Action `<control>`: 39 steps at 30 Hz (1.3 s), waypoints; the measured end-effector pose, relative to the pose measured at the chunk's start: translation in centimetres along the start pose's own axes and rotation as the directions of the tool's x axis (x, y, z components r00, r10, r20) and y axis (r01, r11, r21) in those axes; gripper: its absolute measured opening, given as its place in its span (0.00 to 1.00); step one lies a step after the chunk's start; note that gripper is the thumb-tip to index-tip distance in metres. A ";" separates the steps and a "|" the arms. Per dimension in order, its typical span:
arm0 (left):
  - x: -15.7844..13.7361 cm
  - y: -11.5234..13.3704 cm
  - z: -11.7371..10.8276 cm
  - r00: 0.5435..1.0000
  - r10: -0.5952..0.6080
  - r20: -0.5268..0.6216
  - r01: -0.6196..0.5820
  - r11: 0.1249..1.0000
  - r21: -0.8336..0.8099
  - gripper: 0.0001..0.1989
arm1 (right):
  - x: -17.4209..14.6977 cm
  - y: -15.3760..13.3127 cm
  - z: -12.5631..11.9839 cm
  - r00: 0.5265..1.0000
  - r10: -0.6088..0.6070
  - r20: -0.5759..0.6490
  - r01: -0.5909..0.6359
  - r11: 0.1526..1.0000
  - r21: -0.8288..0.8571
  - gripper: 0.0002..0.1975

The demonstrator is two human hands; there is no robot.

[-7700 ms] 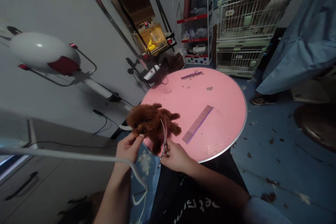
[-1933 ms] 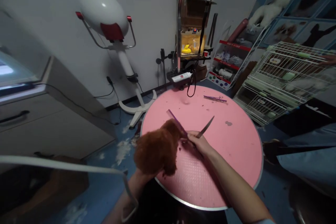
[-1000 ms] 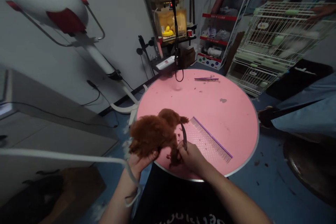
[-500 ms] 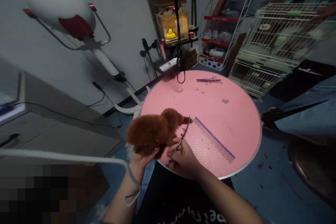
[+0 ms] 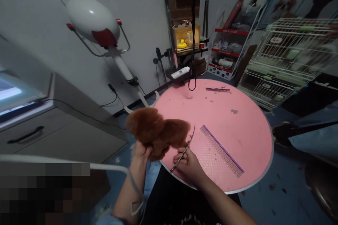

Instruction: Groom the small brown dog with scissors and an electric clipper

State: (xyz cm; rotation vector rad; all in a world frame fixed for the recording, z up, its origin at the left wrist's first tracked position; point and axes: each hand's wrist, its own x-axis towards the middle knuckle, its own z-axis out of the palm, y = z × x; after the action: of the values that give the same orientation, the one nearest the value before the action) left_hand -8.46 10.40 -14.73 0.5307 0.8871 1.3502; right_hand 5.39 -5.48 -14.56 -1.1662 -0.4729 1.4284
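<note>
A small, fluffy red-brown dog (image 5: 173, 130) is at the left edge of the round pink table (image 5: 248, 126). My left hand (image 5: 142, 150) is closed on its coat from below, beneath the rounded part at the left; some of the fingers are hidden in fur. In my right hand (image 5: 188, 165) are curved scissors (image 5: 190, 141), tips pointing up and away, beside the dog's right side. The blades look closed or nearly so. To the right of the scissors lies a purple-backed metal comb (image 5: 223, 150), with hair clippings scattered around it.
Another slim pair of scissors (image 5: 217, 89) lies toward the table's far side. A black loop (image 5: 192, 82) hangs over the far edge. White wire cages (image 5: 280, 59) stand at the right, near a person's blue clothing (image 5: 314, 137). A white metal arm (image 5: 113, 167) crosses the lower left.
My view has tilted, so the room appears lower and further right. The dog has shifted its pose: the limb stretched toward the scissor tips no longer shows. Both hands keep their holds.
</note>
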 end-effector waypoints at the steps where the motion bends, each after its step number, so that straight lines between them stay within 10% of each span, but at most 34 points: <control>1: -0.4 0.0 0.3 0.999 0.024 -0.024 -0.023 1.000 0.006 0.12 | 0.1 0.1 0.0 1.000 -0.010 -0.004 0.010 1.000 0.001 0.24; 10: -1.1 1.5 2.1 0.904 0.387 -0.180 -0.397 0.917 -0.024 0.15 | 0.4 1.3 2.8 0.990 -0.119 0.081 0.135 0.964 -0.230 0.21; 23: -1.3 2.7 0.5 0.970 0.220 -0.103 -0.227 0.972 -0.055 0.14 | 1.1 3.0 4.3 0.985 -0.142 0.097 0.161 0.960 -0.229 0.20; 32: -1.5 2.4 4.7 0.932 0.354 0.076 -0.361 0.927 0.103 0.15 | 1.5 2.3 4.4 0.980 -0.184 0.081 0.197 0.959 -0.203 0.20; 39: -0.6 1.3 4.0 0.959 0.282 -0.018 -0.282 0.958 -0.053 0.15 | 1.6 2.5 3.6 0.989 -0.146 0.030 0.149 0.979 -0.141 0.19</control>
State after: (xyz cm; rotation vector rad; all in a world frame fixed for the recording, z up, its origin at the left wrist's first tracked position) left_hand -6.10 10.70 -11.23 0.6252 0.8005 1.6328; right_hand 1.31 -3.47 -15.73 -1.2055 -0.6711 1.2953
